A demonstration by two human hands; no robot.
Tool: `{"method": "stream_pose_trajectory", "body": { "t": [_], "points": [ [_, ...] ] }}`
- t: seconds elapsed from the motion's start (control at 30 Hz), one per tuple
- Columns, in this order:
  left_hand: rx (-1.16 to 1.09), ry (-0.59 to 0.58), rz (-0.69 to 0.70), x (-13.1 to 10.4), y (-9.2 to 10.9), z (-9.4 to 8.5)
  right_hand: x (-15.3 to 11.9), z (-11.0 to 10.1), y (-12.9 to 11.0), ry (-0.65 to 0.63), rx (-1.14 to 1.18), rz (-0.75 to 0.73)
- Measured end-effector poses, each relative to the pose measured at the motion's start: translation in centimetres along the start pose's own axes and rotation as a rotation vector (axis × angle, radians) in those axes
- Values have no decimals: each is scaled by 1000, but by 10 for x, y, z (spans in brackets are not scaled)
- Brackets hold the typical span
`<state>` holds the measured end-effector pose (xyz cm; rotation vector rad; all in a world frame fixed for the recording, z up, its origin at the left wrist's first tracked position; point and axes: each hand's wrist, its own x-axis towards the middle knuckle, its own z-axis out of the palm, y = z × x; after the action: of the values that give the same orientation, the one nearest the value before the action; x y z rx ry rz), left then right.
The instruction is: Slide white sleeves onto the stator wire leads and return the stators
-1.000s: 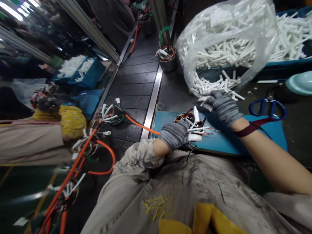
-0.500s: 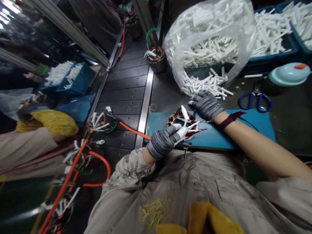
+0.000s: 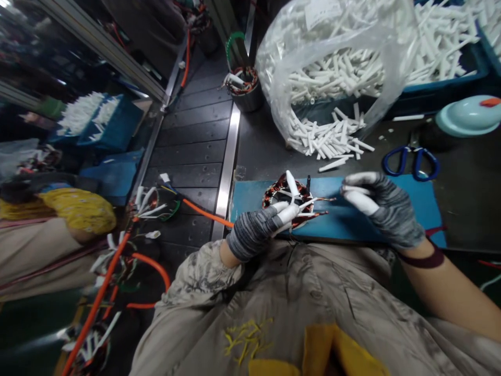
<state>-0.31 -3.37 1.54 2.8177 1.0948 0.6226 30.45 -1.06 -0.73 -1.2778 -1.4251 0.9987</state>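
Note:
A copper-wound motor stator (image 3: 270, 194) lies on a blue mat (image 3: 332, 222) in front of me. White-sleeved wires and bare copper lead ends stick out of it to the right. My left hand (image 3: 260, 228), in a grey striped glove with white fingertips, is closed at the stator's near side, pinching a white-sleeved lead wire (image 3: 282, 227). To the right of the lead ends, my right hand (image 3: 385, 209) hovers over the mat, apart from the stator. Its thumb and fingers are pinched together; whatever is between them I cannot make out.
A clear plastic bag (image 3: 274, 83) spills white tubes (image 3: 329, 137) behind the mat. Blue-handled scissors (image 3: 410, 156) and a light-blue lidded bottle (image 3: 467, 117) stand to the right. On the left runs a slatted conveyor (image 3: 188, 136) with another stator (image 3: 245, 86); a co-worker's yellow sleeve (image 3: 78, 206) lies beyond.
My right hand has drawn back from the pile of white tubes toward me and to the right, its fingers now pinched. A loose tube shows at the pile's front. My left hand keeps its grip.

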Motion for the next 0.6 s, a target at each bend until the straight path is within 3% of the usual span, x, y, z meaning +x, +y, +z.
{"method": "stream_pose_trajectory", "body": {
  "t": [0.13,0.3,0.37,0.5,0.6],
  "points": [
    [-110,-97,-55,1,-3,1,-15,-4,8,-67,-27,47],
    [-197,-144,-82,2,-6,-2,-4,2,5,-119,-94,-173],
    [-208,-180,-91,2,-8,-3,5,7,1,-198,-152,-215],
    [-141,-252,-97,8,-9,-1,27,21,-10,-430,-96,-114],
    [-25,-242,-100,16,-5,-1,38,31,-15,-626,-47,-97]
  ]
}}
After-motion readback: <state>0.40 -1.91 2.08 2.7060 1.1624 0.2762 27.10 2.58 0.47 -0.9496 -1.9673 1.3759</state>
